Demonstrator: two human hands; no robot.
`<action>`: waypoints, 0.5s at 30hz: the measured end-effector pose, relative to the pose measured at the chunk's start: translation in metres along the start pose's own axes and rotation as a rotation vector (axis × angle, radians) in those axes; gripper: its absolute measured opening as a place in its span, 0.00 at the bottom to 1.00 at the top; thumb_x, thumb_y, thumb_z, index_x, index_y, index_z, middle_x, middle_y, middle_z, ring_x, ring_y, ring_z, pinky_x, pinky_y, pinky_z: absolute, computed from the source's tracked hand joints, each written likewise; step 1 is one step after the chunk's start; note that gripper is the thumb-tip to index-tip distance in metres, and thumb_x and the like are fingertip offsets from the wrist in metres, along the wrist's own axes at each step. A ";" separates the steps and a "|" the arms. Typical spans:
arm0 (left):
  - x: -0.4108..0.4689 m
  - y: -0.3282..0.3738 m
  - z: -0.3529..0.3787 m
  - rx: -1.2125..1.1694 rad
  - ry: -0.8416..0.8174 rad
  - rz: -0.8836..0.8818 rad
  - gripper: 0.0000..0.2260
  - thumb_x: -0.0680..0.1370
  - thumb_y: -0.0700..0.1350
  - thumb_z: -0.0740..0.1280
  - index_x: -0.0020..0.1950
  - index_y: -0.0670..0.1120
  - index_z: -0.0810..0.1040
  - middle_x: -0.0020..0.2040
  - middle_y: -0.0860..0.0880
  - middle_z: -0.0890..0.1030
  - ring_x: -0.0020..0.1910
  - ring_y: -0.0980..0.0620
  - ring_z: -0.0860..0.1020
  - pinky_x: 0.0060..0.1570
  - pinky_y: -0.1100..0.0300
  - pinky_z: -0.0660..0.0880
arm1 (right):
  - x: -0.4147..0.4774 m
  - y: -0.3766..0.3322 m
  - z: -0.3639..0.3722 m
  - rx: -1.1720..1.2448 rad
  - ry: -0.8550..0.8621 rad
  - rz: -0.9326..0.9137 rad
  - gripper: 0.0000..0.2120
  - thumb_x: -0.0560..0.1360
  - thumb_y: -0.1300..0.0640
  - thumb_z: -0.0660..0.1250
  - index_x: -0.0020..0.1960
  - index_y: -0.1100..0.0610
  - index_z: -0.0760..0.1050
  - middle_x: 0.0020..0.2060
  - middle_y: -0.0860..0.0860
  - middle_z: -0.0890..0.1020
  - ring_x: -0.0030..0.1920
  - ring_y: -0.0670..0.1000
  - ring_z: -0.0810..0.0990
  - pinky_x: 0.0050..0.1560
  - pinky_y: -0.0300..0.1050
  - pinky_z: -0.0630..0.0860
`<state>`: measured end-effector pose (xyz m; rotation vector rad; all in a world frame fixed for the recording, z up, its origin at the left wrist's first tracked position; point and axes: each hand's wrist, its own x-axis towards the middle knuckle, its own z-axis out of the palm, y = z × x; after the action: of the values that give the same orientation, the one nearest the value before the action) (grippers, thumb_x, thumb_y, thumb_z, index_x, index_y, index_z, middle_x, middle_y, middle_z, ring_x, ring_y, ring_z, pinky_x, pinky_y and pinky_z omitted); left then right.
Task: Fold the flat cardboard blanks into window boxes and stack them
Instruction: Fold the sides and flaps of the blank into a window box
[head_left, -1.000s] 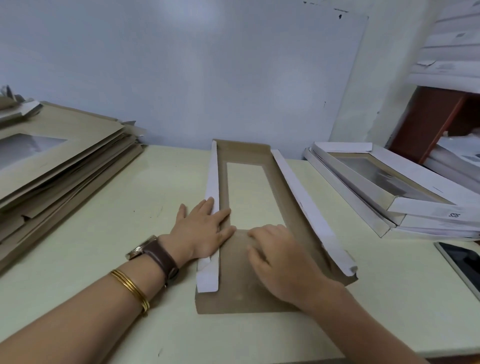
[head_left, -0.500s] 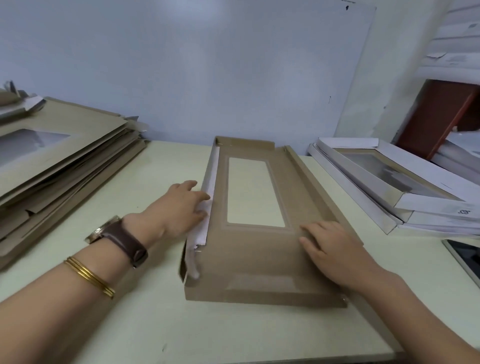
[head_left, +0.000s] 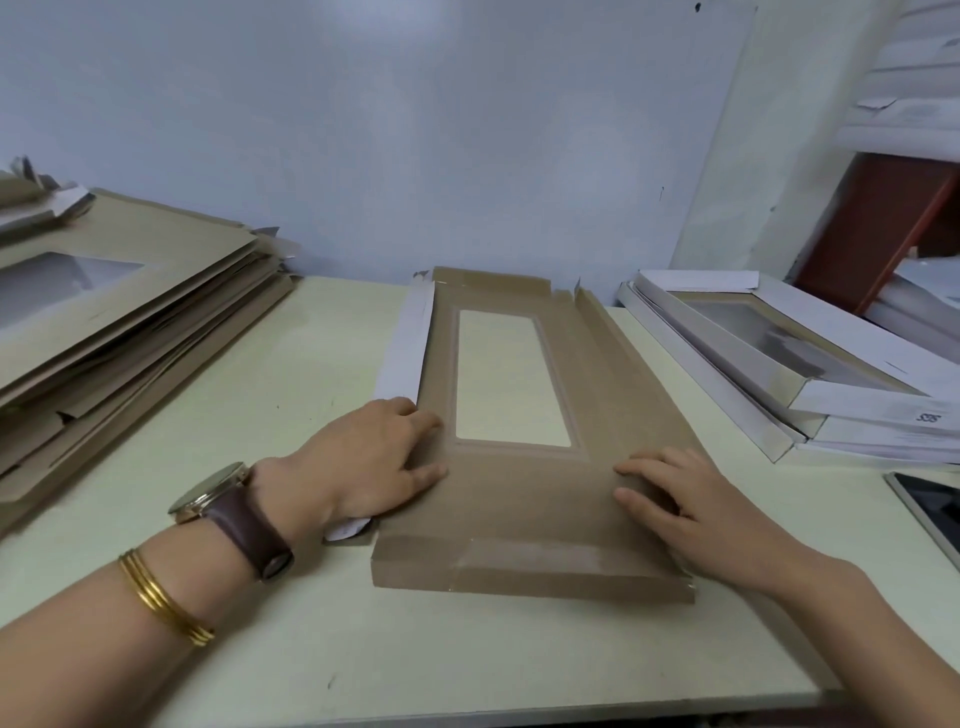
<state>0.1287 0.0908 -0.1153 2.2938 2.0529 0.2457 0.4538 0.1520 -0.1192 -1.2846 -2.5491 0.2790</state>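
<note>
I see the blank (head_left: 524, 483) lying on the table (head_left: 291, 623), long axis running away from me. My left hand (head_left: 374, 462) presses flat at its left fold; my right hand (head_left: 691, 504), fingers spread, flat on its right edge, seemingly equally near

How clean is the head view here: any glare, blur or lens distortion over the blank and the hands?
Head view: soft, even light with faint shadows; cardboard blank, left hand and right hand are sharp; wide-angle bowing bends the table edges; mild reflection on the folded window boxes.
</note>
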 end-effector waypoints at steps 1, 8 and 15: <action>0.000 0.001 0.001 -0.008 0.026 0.000 0.19 0.79 0.57 0.59 0.68 0.51 0.69 0.60 0.50 0.72 0.60 0.49 0.72 0.58 0.53 0.71 | -0.001 0.000 -0.001 0.024 -0.008 0.001 0.29 0.72 0.31 0.52 0.64 0.46 0.73 0.56 0.40 0.73 0.59 0.43 0.68 0.57 0.32 0.63; -0.005 -0.009 -0.004 -0.066 0.230 0.133 0.25 0.71 0.32 0.61 0.66 0.47 0.74 0.67 0.50 0.72 0.66 0.49 0.70 0.62 0.58 0.69 | -0.006 0.005 -0.001 0.051 -0.001 -0.052 0.25 0.71 0.36 0.66 0.65 0.44 0.73 0.58 0.35 0.69 0.59 0.35 0.65 0.54 0.25 0.64; -0.016 -0.019 -0.017 0.011 -0.015 0.248 0.18 0.72 0.37 0.59 0.57 0.47 0.81 0.59 0.52 0.79 0.63 0.53 0.74 0.60 0.55 0.71 | -0.004 0.006 -0.003 0.044 0.018 -0.071 0.20 0.73 0.43 0.69 0.63 0.45 0.74 0.57 0.32 0.70 0.58 0.34 0.67 0.54 0.23 0.62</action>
<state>0.1057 0.0760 -0.1028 2.5463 1.7637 0.2267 0.4619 0.1522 -0.1189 -1.1724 -2.5523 0.3056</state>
